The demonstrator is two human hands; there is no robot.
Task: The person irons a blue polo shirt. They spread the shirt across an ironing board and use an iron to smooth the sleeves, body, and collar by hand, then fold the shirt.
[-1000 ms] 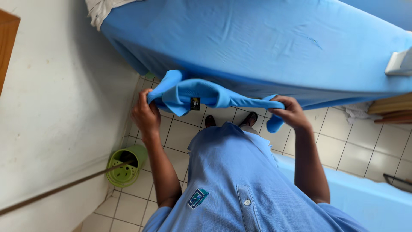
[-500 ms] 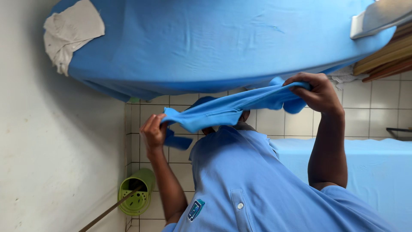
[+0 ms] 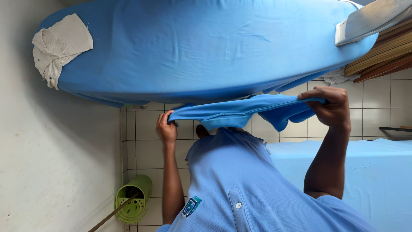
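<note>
Above tiled floor (image 3: 146,150), blue-covered ironing board (image 3: 206,47); white wall (image 3: 51,163) beside.

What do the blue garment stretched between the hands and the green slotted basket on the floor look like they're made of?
The blue garment looks like soft matte knit fabric, probably cotton or a blend: it drapes and folds between left hand and right hand. The green slotted basket appears to be moulded plastic, smooth with a slight sheen.
</note>
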